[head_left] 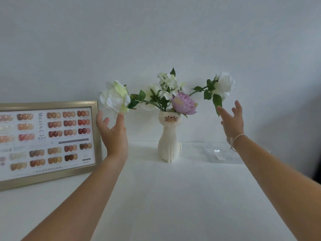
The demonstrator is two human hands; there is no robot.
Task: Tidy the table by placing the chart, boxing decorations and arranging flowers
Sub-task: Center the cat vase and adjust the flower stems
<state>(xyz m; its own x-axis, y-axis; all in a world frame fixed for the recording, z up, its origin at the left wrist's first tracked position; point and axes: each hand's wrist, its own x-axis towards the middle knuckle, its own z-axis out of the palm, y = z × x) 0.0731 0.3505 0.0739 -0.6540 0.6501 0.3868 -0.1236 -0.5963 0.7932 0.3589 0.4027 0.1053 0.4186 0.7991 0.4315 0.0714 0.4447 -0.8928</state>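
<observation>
I am holding both hands up with the fingers spread wide, and neither one is gripping anything. My left hand [113, 132] is reaching up under the big white fabric rose on the left [115, 99], and one fingertip [121, 115] is touching its lowest petals or sitting just below them; I cannot tell which. My right hand [231, 121] is reaching up under the white rose on the long green stem on the right [224, 85], close to its hanging leaf [217, 102] but not holding it.

Between my hands the tall white cat-shaped vase [169, 141] is standing straight up on the white bench [173, 197]. The two white roses, a soft purple flower [184, 103] and a bunch of little white blossoms [167, 82] are all sitting in it.

I think the flower part is almost done. The two roses are leaning far out to the sides, so maybe they need a little fixing.

To the left, the gold-framed chart of nail colours [46, 141] is standing up, leaning back toward the wall. That part looks done.

Behind my right wrist a small clear plastic box [218, 153] is lying on the bench. It is blurry, so I cannot tell what is inside it or whether it is closed. I am not seeing any loose decorations on the bench.
</observation>
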